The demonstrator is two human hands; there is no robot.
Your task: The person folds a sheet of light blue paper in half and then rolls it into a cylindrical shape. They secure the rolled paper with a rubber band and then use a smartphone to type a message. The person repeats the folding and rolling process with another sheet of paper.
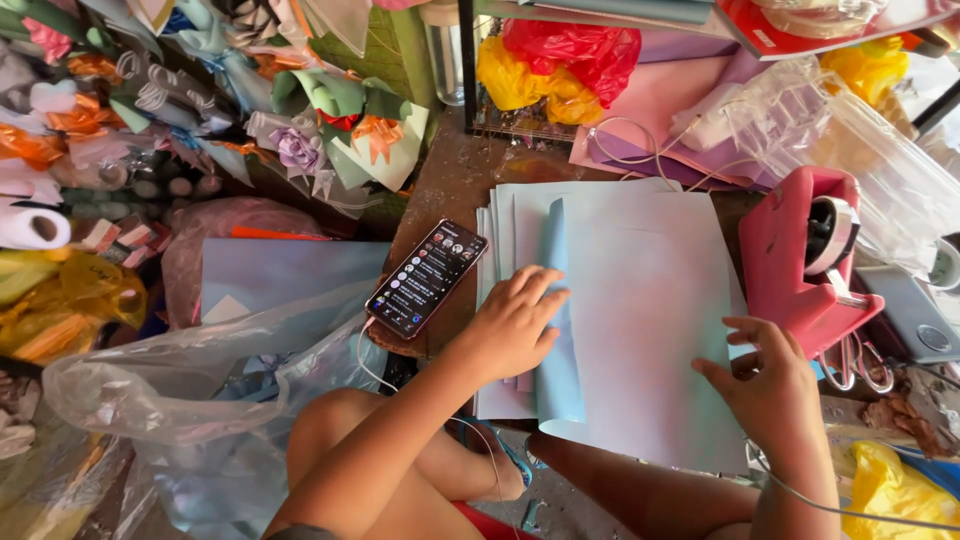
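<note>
A stack of pale blue paper sheets point(640, 290) lies on a brown table. The top sheet is folded over, with its fold edge point(556, 320) running down the left side. My left hand point(512, 322) rests flat on that fold, fingers spread and pressing it. My right hand point(768, 378) hovers at the sheet's right edge with fingers bent, holding nothing that I can see. A smartphone point(427, 277) with a lit screen lies just left of the stack, a white cable running from it.
A pink tape dispenser point(805, 260) stands right of the paper, scissors point(858, 365) below it. Paper flower bouquets point(330, 120) and ribbon rolls crowd the left. Clear plastic bags point(180, 390) hang lower left. Red and yellow bags point(565, 60) and pink sheets lie behind.
</note>
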